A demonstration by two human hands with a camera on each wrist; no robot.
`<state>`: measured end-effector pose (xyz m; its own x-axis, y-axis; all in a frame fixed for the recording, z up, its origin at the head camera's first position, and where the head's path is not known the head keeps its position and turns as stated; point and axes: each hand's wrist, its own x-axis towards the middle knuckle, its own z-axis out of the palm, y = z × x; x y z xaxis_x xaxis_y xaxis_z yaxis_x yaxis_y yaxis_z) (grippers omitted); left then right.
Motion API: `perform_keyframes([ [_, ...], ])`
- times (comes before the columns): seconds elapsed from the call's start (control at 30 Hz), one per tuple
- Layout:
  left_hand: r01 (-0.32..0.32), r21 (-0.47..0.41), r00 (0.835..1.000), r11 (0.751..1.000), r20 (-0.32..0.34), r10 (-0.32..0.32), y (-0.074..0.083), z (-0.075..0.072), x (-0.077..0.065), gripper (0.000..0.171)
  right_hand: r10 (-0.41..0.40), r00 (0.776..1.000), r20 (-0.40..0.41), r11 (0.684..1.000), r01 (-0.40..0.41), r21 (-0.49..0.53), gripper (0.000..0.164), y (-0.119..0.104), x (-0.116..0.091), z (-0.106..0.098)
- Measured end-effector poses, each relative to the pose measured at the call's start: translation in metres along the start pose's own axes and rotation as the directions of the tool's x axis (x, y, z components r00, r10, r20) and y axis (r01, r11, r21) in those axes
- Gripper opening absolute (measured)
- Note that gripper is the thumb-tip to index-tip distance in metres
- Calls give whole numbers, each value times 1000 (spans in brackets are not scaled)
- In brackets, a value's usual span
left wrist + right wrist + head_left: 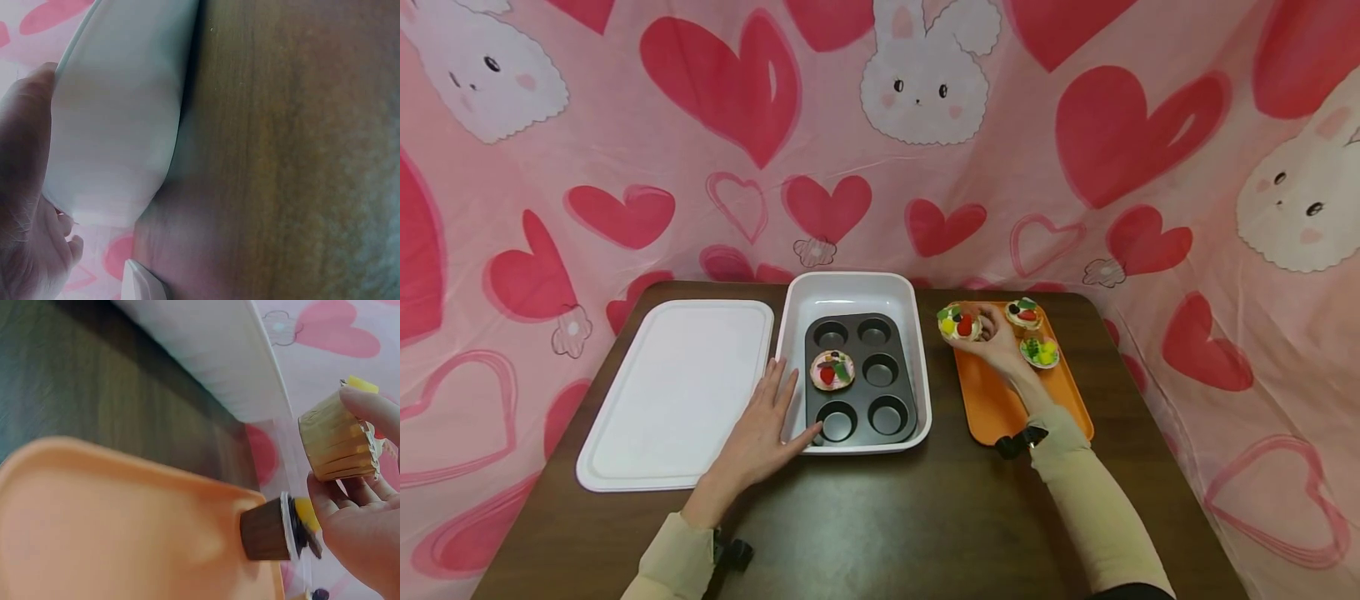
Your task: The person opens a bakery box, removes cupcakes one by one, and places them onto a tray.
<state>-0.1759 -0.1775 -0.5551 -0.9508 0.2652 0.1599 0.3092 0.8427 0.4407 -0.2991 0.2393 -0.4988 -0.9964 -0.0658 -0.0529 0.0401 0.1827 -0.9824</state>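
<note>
My right hand (1003, 343) grips a toy-like cupcake (955, 327) topped with yellow and red fruit, above the left far corner of an orange tray (988, 408). The right wrist view shows its tan pleated paper cup (334, 440) between thumb and fingers. With fingers spread, my left hand (758, 435) lies over the near left rim of a white tub (853, 290). Inside the tub sits a dark muffin tin (859, 387) with several wells. A pink-topped cupcake (832, 372) occupies the middle left well.
Two more cupcakes stand on the orange tray: one with dark and red fruit (1024, 313), one with green and yellow pieces (1040, 352). A white lid-like board (677, 392) lies left of the tub on the brown table (895, 525). Patterned pink cloth (850, 233) hangs behind.
</note>
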Motion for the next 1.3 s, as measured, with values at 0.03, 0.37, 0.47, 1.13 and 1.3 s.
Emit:
perform_keyframes([
  [0.03, 1, 1, 1000, 1000, 0, -1, 0, 0, 0, 103, 2, 1000, 2, 1000, -2, 0, 71, 1, -2, -2],
  [0.37, -5, 1, 1000, 1000, -6, 5, -1, 1, 0, 102, 2, 999, -33, 999, -3, -38, 66, 19, -18, -21],
  [0.47, -4, 5, 1000, 1000, -7, 4, -1, 1, 1, 102, 17, 999, -37, 998, -19, -53, 70, 24, -21, -25],
  [1.13, -5, 4, 1000, 1000, -8, 5, 0, 1, 1, 103, 92, 993, -70, 982, -102, -157, 78, 45, -26, -30],
  [1.3, -9, 4, 1000, 1000, -15, 9, -1, 1, 1, 103, 69, 997, -47, 990, -74, -117, 74, 49, -26, -29],
])
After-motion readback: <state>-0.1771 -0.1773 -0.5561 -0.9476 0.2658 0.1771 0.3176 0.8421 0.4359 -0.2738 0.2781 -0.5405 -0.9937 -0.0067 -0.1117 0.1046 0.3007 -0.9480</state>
